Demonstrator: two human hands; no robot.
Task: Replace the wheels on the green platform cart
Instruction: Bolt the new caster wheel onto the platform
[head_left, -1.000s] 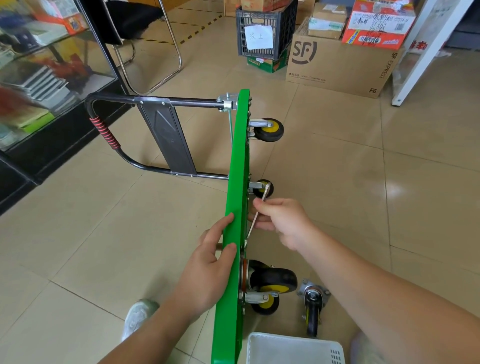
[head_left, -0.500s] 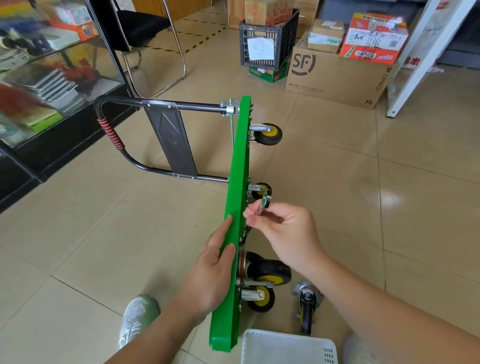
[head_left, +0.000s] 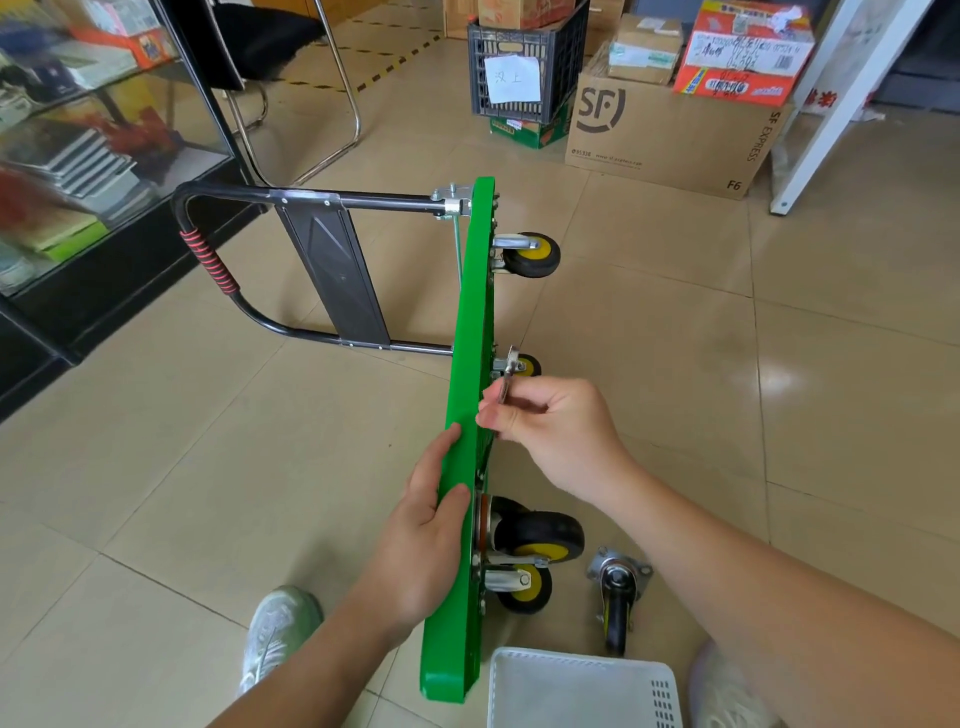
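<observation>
Tiled floor (head_left: 701, 374), boxes (head_left: 665, 135) upper right. Cart (head_left: 467, 322) stands on edge, long axis running from bottom centre to upper centre, wheels facing frame right. Left hand (head_left: 421, 525) grips the deck edge. Right hand (head_left: 556, 431) pinches a wrench (head_left: 508, 374) just right of the deck, mid-frame. Near casters (head_left: 535, 540) lie directly below that hand, so the right hand is judged better placed. Loose caster (head_left: 618, 597) lies lower right.
</observation>
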